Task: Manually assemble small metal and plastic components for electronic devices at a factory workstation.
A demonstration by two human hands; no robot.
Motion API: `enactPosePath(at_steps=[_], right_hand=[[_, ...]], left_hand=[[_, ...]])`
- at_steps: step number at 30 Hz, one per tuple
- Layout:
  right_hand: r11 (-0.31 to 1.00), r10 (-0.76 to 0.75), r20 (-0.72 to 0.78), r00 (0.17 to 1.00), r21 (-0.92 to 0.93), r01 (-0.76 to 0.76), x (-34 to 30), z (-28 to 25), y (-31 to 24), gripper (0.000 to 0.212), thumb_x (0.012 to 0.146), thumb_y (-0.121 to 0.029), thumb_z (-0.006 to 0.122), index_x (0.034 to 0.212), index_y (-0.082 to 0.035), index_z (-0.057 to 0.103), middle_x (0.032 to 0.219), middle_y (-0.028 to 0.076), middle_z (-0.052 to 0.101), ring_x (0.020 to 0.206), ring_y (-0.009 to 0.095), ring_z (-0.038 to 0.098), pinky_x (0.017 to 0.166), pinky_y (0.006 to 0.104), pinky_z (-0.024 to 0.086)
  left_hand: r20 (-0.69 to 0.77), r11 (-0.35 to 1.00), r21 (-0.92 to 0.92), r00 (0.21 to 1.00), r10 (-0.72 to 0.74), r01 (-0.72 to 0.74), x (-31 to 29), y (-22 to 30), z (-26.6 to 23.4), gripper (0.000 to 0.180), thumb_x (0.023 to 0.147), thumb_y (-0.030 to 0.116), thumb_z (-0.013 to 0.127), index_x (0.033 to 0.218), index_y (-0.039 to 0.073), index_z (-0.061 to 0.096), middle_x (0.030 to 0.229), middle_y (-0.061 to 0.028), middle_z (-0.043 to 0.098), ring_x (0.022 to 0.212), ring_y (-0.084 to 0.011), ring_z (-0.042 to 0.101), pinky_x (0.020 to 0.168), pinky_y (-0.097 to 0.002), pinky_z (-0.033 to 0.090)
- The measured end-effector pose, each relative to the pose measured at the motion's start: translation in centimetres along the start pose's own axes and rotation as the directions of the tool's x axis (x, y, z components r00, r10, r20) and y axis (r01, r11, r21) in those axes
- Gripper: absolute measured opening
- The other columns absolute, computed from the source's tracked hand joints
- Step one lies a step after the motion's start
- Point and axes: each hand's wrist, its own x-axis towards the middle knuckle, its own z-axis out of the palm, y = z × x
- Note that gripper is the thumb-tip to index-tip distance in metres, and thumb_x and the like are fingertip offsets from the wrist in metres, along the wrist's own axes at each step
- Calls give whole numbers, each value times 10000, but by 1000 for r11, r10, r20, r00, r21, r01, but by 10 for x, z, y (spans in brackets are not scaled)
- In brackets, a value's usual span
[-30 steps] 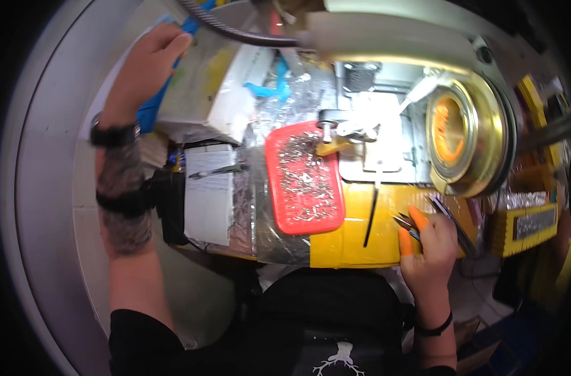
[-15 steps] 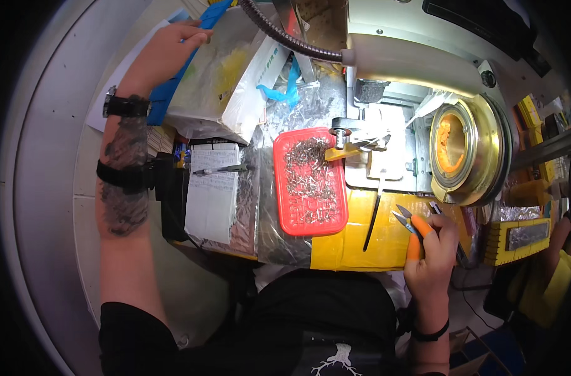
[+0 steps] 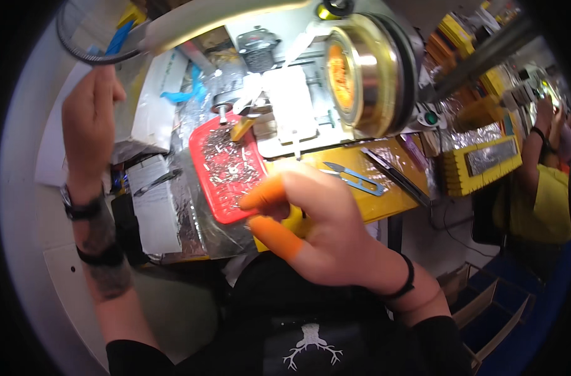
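My right hand hangs at the near right edge of a red tray, with orange finger cots on thumb and forefinger. Those two tips come close together in a pinch; anything between them is too small to name. Many small metal pieces lie heaped in the tray. Blue thread snips rest on the yellow-covered bench top, beyond the right hand. At the far left my left hand is raised beside a whitish plastic-lined box, its fingers folded together and slightly blurred. What they hold, if anything, is hidden.
A lit machine with a round metal wheel stands behind the tray. A pen lies on written paper at left. A black-handled tool and a yellow box are at right. Another person sits far right.
My right hand has let go of the thread snips and moved left to the tray. My left hand has come down and nearer, away from the blue strip. The view has shifted.
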Motion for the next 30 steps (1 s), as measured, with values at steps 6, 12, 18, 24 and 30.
enactPosePath(at_steps=[6, 12, 18, 24, 30], right_hand=[[785, 241, -539, 807, 597, 165, 41, 32, 33, 181, 1061, -103, 577, 1213, -11, 549, 968, 45, 613, 753, 82, 574, 685, 256, 496], [850, 211, -554, 805, 511, 129, 53, 21, 37, 119, 1034, -15, 586, 1134, -17, 522, 890, 27, 594, 760, 67, 591, 679, 245, 503], [899, 201, -578, 791, 430, 86, 61, 15, 45, 27, 1032, -16, 584, 1041, -19, 558, 882, 21, 596, 752, 58, 584, 672, 243, 500], [930, 105, -601, 792, 341, 136, 66, 24, 49, 38, 1027, -18, 582, 1003, -10, 554, 864, 33, 579, 726, 76, 561, 650, 262, 479], [986, -136, -628, 766, -14, 164, 65, 17, 51, 49, 1005, 34, 544, 983, 11, 581, 880, 74, 562, 723, 138, 532, 646, 313, 470]], left_hand=[[-46, 974, -211, 996, 70, -78, -34, 72, 63, 228, 1075, 72, 529, 969, -43, 695, 801, -73, 690, 719, -110, 586, 708, -256, 485], [-114, 954, -235, 980, 161, -184, -49, 76, 75, 36, 925, -50, 742, 894, -55, 725, 832, -95, 739, 750, -70, 640, 696, -217, 500], [-130, 956, -143, 962, 239, -257, -42, 98, 95, 554, 633, 225, 943, 1048, 16, 641, 945, -132, 644, 896, -299, 638, 804, -391, 520], [-153, 927, -226, 951, 270, -299, -48, 92, 131, 586, 643, 29, 855, 1165, -35, 597, 1178, -203, 616, 1118, -424, 574, 992, -468, 477], [8, 882, 14, 882, 472, -472, -32, 96, 94, 508, 644, -76, 677, 1144, -31, 601, 1226, -211, 616, 1140, -419, 558, 1006, -476, 467]])
